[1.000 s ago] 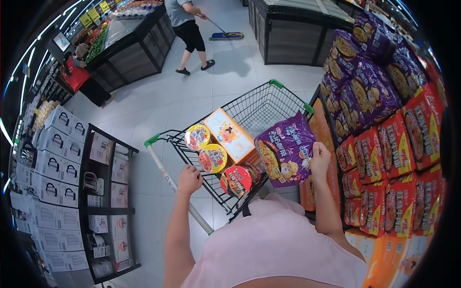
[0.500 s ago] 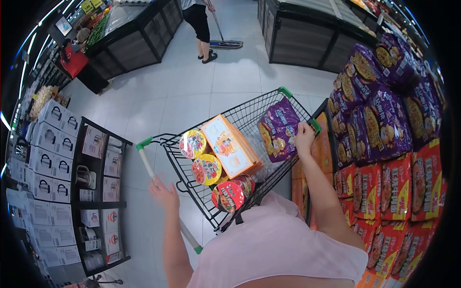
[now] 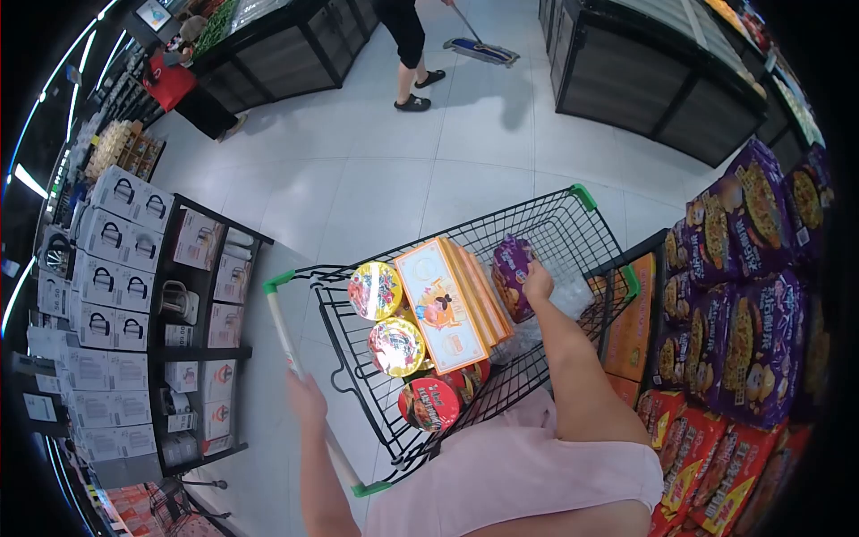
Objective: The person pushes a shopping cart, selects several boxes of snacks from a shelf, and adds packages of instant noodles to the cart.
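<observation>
My right hand [image 3: 537, 282] grips the purple noodle pack [image 3: 513, 277], which stands tilted inside the shopping cart [image 3: 537, 210] beside the orange-and-white boxes [image 3: 440, 306]. My left hand [image 3: 307, 394] is closed round the cart's pale handle bar [image 3: 284, 331]. Left of the boxes are two yellow-rimmed noodle cups, an upper one [image 3: 375, 291] and a lower one [image 3: 396, 347]. A red noodle cup [image 3: 429, 404] lies nearest to my body. Clear plastic packaging [image 3: 568, 295] shows at the right of the basket.
Purple packs [image 3: 761, 340] and red packs [image 3: 738, 474] are stacked at right. Shelves of boxed kettles [image 3: 112, 295] stand at left. Ahead, a person [image 3: 407, 54] holds a mop [image 3: 483, 51] between display counters [image 3: 653, 80]. Another person with a red bag [image 3: 168, 82] is at the upper left.
The purple pack has moved left and down into the cart, against the boxes, with my right hand. My left hand has closed on the handle bar. The mop has moved right.
</observation>
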Demonstrator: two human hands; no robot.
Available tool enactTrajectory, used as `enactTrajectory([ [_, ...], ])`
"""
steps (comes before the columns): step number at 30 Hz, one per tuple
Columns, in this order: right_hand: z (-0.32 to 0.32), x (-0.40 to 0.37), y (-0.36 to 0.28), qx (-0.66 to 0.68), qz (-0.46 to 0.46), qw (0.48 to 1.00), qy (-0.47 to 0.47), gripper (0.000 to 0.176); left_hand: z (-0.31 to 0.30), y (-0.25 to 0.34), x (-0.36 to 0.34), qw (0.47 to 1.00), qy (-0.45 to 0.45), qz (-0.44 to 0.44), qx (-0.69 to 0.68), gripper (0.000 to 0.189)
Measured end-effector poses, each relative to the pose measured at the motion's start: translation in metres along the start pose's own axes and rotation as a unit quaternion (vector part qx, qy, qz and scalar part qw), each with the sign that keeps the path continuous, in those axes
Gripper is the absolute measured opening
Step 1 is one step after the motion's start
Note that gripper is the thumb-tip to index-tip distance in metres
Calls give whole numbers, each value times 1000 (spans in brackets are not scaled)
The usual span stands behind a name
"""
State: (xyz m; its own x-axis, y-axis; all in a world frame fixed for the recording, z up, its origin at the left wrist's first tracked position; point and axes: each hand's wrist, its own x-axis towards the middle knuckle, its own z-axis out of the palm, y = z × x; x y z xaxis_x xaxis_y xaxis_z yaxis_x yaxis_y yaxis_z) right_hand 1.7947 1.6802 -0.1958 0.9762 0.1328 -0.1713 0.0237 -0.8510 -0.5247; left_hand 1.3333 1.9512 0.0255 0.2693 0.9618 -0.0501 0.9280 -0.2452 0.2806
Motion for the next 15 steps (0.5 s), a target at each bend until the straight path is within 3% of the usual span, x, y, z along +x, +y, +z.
enactTrajectory([
  [6, 30, 5, -18, 9, -11, 996, -85, 19, 2, 4, -3, 1000, 7, -22, 8, 50],
  [9, 55, -1, -10, -78, -41, 974, -210, 29, 0, 11, -2, 999, 2, -40, -2, 50],
  [12, 44, -9, -6, -50, -32, 972, -229, 46, 1, 13, -1, 999, 1, -42, 6, 50],
  [15, 15, -22, -1, -104, 14, 970, -219, 57, 4, 3, 4, 999, 1, -31, 16, 50],
])
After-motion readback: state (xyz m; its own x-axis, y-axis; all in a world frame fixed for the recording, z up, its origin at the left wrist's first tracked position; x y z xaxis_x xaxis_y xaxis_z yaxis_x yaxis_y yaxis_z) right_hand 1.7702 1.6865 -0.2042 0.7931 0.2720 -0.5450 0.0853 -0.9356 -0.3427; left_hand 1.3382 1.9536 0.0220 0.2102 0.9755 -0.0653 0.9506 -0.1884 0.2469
